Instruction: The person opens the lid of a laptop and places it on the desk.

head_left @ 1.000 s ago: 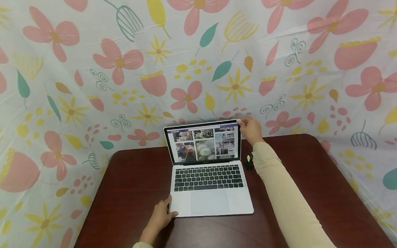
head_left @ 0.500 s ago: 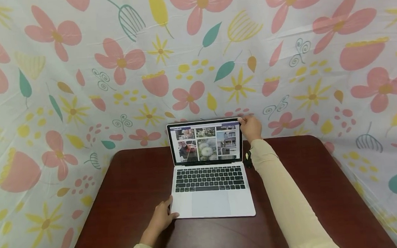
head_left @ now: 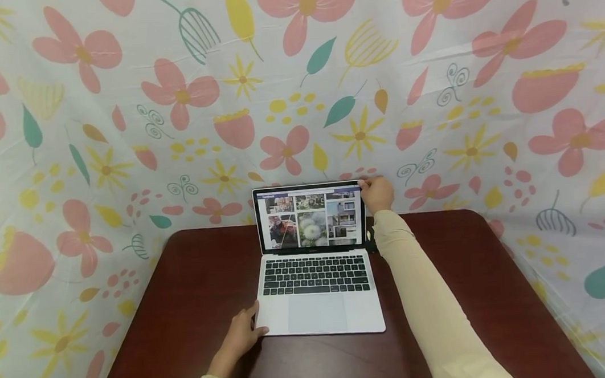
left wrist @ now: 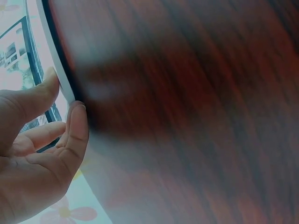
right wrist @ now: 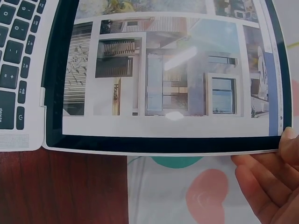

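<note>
A silver laptop [head_left: 316, 314] stands opened on the table, its lit screen [head_left: 311, 220] showing a page of photos. My left hand [head_left: 240, 332] holds the near left corner of the base. In the left wrist view its thumb lies over the laptop's edge [left wrist: 58, 60], with fingers against the side and below. My right hand [head_left: 378, 194] pinches the top right corner of the lid. Up close, in the right wrist view, the thumb of that hand [right wrist: 268, 177] is at the front of the bezel [right wrist: 163, 143] and the fingers are behind it.
The dark red-brown wooden table [head_left: 200, 286] has rounded far corners. A white cloth [head_left: 177, 155] printed with flowers hangs close behind the laptop and along both sides. Beside the right wrist is a small black object [head_left: 371, 241], partly hidden.
The lid has tilted back slightly, with my right hand still pinching its corner. My left hand keeps its place on the base. The head view has shifted a little.
</note>
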`<state>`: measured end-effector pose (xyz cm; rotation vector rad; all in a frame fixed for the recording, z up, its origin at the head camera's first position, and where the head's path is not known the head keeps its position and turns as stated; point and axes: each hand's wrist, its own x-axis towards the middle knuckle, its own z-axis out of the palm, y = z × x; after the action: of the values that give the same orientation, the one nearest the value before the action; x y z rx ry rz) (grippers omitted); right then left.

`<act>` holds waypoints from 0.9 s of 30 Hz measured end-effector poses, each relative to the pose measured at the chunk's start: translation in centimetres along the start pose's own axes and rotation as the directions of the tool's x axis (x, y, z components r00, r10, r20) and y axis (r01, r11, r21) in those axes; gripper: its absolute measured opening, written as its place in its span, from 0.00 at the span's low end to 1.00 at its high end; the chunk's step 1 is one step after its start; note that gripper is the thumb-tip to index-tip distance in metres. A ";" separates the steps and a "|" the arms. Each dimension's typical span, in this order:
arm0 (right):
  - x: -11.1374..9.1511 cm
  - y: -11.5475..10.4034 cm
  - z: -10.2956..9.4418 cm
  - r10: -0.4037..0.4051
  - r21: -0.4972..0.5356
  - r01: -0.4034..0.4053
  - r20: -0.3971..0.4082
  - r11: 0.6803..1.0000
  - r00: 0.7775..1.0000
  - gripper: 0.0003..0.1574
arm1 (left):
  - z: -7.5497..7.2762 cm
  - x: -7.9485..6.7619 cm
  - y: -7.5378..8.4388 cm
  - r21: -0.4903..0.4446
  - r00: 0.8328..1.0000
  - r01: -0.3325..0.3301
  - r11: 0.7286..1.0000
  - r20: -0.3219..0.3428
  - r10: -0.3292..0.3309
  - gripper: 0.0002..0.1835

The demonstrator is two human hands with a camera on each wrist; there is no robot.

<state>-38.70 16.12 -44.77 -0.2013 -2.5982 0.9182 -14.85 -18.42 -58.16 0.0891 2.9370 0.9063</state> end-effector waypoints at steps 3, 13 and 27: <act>0.2 0.2 -0.1 0.013 -0.001 -0.013 0.006 1.000 1.000 0.20 | 0.0 0.1 0.1 -0.006 1.000 -0.012 1.000 0.000 0.012 0.38; 0.1 1.0 -1.0 -0.134 0.050 0.133 0.014 0.990 0.991 0.21 | -0.1 0.4 0.4 -0.020 1.000 0.004 1.000 0.007 -0.004 0.39; -3.7 2.3 -2.9 -0.231 0.230 0.173 0.252 0.958 0.940 0.29 | -0.3 1.3 0.1 -0.008 0.999 0.029 1.000 0.018 -0.029 0.39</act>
<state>-34.12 18.65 -45.25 0.2666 -2.6792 1.2005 -16.19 -18.38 -57.95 0.0539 2.9103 0.9093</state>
